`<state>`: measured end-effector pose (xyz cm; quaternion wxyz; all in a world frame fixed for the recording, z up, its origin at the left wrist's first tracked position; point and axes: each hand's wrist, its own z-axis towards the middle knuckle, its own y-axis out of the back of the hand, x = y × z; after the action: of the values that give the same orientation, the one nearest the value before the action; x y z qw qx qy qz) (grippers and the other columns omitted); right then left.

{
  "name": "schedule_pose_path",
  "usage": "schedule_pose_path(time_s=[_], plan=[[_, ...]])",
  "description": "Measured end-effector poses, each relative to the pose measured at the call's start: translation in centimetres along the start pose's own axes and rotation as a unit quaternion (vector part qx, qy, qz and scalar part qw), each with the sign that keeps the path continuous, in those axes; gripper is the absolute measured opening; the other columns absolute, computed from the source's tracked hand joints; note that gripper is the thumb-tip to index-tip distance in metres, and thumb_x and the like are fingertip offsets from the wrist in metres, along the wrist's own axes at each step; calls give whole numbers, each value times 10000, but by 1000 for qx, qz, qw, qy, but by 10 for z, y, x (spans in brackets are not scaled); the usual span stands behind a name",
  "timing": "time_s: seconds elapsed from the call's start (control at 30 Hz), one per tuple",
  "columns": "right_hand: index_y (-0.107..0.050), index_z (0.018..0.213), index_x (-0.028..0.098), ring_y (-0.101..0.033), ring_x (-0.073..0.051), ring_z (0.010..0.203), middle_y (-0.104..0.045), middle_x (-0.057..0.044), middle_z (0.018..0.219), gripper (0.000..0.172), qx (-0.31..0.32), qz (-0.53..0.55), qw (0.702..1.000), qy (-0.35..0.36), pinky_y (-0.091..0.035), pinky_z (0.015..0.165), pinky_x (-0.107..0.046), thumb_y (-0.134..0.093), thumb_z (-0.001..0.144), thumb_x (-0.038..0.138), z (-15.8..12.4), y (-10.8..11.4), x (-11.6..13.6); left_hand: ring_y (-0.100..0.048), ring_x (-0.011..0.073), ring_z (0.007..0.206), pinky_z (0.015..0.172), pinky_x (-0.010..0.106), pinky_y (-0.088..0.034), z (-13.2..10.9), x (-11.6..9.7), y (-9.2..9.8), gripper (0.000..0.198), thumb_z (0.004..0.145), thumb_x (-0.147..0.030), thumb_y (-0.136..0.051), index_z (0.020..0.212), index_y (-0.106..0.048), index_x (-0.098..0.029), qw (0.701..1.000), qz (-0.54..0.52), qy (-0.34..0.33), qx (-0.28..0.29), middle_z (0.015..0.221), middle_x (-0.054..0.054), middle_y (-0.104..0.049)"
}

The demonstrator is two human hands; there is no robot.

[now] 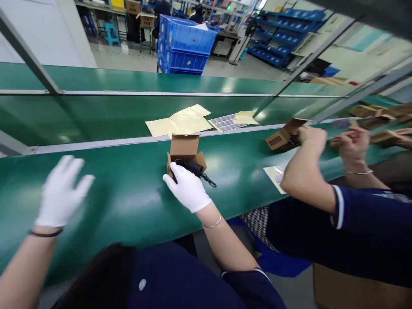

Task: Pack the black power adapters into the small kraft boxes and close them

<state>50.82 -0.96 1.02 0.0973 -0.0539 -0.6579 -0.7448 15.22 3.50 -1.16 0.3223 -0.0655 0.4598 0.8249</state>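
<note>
In a white glove, my left hand [62,189] hovers over the green surface at the left, fingers spread and slightly blurred, holding nothing. My right hand [187,185], also gloved, is at the near left side of a small open cardboard box [184,146], with the thumb outside and the fingers reaching over its edge. A black power adapter [195,168] with a bundled black cable [209,180] lies in the box's opening, and the cable hangs out on the right. My palm covers the box's near wall, and the fingertips are partly hidden.
Cream backing sheets [180,121] and a grid label sheet [228,122] lie along the back ledge. To the right, a co-worker's arms [309,176] work at another cardboard box [283,136], beside a small label sheet [275,178]. Stacked blue crates [188,43] stand beyond the green belt.
</note>
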Motion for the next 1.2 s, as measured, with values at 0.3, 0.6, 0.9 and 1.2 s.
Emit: schedule_pose_path(time_s=[0.3, 0.6, 0.9, 1.2], plan=[[-650, 1338, 170, -617, -302, 1040, -728, -136, 1183, 428, 26, -83, 980, 181, -407, 785, -386, -507, 1048, 450, -10, 4, 13, -709, 258, 1089, 963, 438, -568, -6, -121, -44, 234, 994, -184, -536, 1186, -671, -191, 978, 24, -173, 117, 1209, 99, -754], [-654, 1256, 110, -643, -281, 885, -707, -158, 1049, 305, 221, -171, 928, 246, -369, 624, -343, -570, 989, 231, 8, 44, 24, -669, 252, 960, 792, 397, -489, 14, -111, -34, 260, 1014, -190, -492, 1151, -711, -213, 948, 98, -166, 253, 1115, 65, -756], [-722, 1239, 223, -672, -245, 1014, -732, -85, 1108, 317, 27, 150, 978, 141, -526, 901, -354, -649, 944, 312, 27, 26, -8, -610, 299, 1050, 868, 456, -447, 15, -115, -48, 242, 979, -410, -641, 1019, -778, -214, 937, 71, -167, 298, 1177, 73, -761], [-732, 1095, 189, -618, -256, 1008, -696, -117, 1127, 180, 138, -46, 947, 287, -416, 733, -327, -593, 982, 212, 52, 11, 26, -682, 231, 975, 989, 448, -441, 11, -105, -57, 223, 999, -379, -630, 949, -800, -243, 934, -16, -184, 307, 975, 33, -783]])
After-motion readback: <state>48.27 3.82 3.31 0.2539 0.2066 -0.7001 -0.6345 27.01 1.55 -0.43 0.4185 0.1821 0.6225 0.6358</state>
